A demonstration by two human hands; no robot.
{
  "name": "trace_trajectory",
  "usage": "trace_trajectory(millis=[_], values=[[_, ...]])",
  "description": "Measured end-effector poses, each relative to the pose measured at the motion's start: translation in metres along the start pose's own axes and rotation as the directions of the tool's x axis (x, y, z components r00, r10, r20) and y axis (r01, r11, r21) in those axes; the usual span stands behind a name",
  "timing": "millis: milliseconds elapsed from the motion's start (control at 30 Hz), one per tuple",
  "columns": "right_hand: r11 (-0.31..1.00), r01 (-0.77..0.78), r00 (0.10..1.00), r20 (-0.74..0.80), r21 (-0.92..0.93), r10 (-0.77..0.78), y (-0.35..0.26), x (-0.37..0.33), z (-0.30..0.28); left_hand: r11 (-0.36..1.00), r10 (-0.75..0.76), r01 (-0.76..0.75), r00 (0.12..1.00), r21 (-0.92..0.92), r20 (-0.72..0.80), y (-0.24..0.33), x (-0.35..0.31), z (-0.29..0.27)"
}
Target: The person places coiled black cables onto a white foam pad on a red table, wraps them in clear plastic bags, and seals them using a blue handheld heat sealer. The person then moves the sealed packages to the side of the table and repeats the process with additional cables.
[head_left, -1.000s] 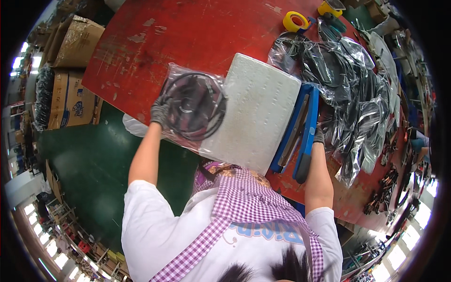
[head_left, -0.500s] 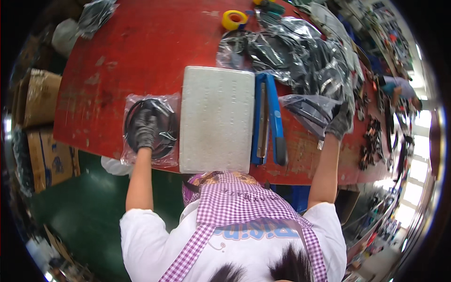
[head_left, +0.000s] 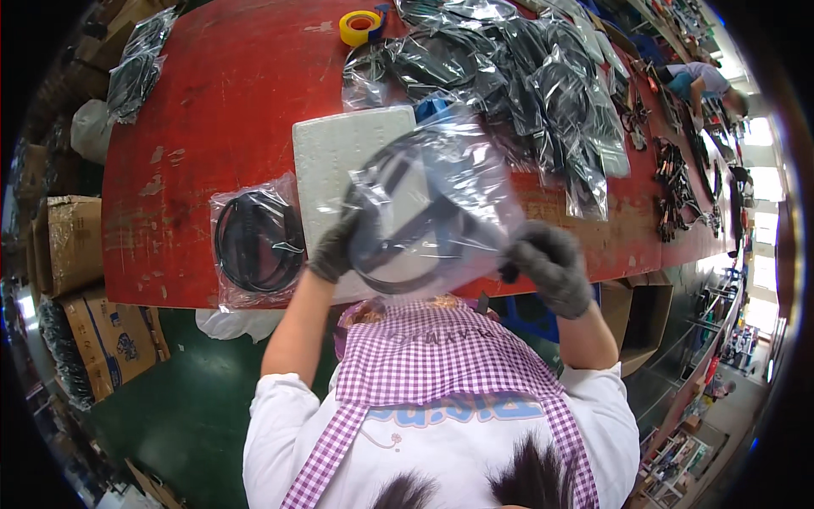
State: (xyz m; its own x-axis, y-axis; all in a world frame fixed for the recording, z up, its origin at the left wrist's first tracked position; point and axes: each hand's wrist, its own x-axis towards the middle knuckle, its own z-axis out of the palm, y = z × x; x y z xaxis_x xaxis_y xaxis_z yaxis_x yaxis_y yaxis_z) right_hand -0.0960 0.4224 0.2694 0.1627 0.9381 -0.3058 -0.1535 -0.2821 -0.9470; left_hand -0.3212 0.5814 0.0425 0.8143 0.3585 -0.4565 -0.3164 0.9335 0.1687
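Note:
My left hand (head_left: pixel 337 246), in a dark grey glove, is closed on the left side of a clear plastic bag (head_left: pixel 449 199) with black coiled, cable-like loops inside. My right hand (head_left: pixel 551 270), gloved alike, pinches the bag's right end. The bag is tilted above a white foam block (head_left: pixel 352 140) and blurred by motion. A long blue tool (head_left: pixel 431 108) beside the block is mostly hidden behind the bag. Left of the block, a second clear bag with a black coil (head_left: pixel 259 242) lies flat on the red table.
Many bagged black items (head_left: pixel 509 76) pile up at the far right. A yellow tape roll (head_left: pixel 359 28) lies at the far middle, more bags (head_left: pixel 140 68) at the far left corner. Cardboard boxes (head_left: pixel 119 339) stand left of the red table (head_left: pixel 220 93). Another person (head_left: pixel 699 81) is at the far right.
My left hand has left the flat bag and moved right to the lifted one. My right hand has brought that bag leftward and nearer, over the foam block and blue tool.

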Motion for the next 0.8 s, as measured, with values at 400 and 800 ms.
trace_trajectory(millis=[400, 800], values=[[0.809, -0.403, 0.874, -0.081, 0.428, 0.479, 0.198, -0.023, -0.040, 0.859, 0.244, -0.025, 0.898, 0.512, -0.366, 0.009, 0.054, -0.072], [0.716, -0.211, 0.956, -0.293, -0.665, 0.010, 0.306, 0.116, -0.178, 0.235, 0.501, 0.308, 0.775, 0.922, -0.386, 0.018, 0.087, -0.062]])
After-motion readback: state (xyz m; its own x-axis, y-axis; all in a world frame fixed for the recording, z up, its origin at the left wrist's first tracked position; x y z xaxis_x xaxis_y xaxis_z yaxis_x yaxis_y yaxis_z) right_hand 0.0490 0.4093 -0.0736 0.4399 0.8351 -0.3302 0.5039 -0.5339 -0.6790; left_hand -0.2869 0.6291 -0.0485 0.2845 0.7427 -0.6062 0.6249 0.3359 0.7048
